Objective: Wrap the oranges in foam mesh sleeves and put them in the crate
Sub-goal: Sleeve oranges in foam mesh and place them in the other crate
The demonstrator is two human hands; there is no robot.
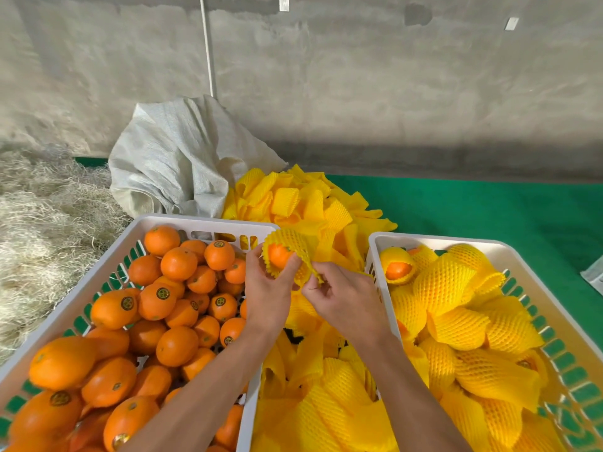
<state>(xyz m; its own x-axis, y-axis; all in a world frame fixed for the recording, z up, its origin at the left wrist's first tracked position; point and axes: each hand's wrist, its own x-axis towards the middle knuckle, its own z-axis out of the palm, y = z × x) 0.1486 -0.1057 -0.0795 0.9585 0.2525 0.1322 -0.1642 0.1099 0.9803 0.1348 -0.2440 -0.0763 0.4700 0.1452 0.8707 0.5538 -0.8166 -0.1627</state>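
The left hand (266,295) is gripping the orange (278,256) steady while the right hand (342,300) fingers (315,283) are pinching the foam mesh sleeve (293,247), drawing it over.

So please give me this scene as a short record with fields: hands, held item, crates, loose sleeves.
left hand: left hand grips the partly sleeved round orange
right hand: right hand pinches the yellow foam mesh sleeve
left crate: white plastic slotted crate holds bare oranges
right crate: white plastic crate holds wrapped oranges
loose sleeves: pile of yellow foam sleeves between and behind crates
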